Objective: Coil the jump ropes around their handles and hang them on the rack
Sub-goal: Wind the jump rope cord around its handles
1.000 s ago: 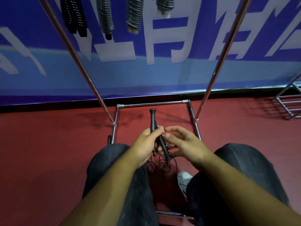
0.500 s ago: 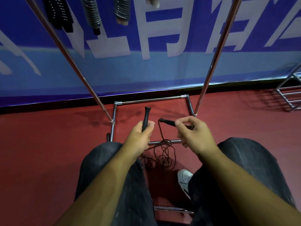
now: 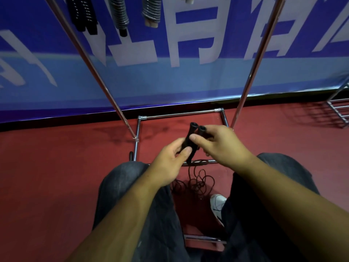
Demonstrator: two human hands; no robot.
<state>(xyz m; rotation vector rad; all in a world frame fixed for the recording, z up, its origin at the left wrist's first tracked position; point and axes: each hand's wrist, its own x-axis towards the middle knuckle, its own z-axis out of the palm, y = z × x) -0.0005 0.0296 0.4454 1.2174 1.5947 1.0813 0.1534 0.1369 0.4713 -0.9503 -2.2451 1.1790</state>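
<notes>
Two black jump rope handles [image 3: 194, 135] stand side by side, ends pointing up and away, low in the middle of the head view. My left hand [image 3: 170, 163] grips their lower part with thumb and fingers. My right hand [image 3: 221, 144] holds the right handle from the side, thumb across the pair. The thin dark rope [image 3: 198, 180] hangs from the handles and lies in loose loops on the red floor between my knees. Above, the chrome rack [image 3: 253, 65] rises on two slanted poles, with several coiled ropes [image 3: 119, 14] hanging at the top left.
The rack's chrome base frame [image 3: 179, 114] lies on the red floor in front of a blue banner wall [image 3: 188, 76]. My knees in dark jeans flank the rope, a white shoe [image 3: 217, 203] beneath. Another metal rack [image 3: 338, 108] stands at the far right.
My hands held the two handles apart half a second ago; now the right hand has brought its handle against the left one, so both stand together.
</notes>
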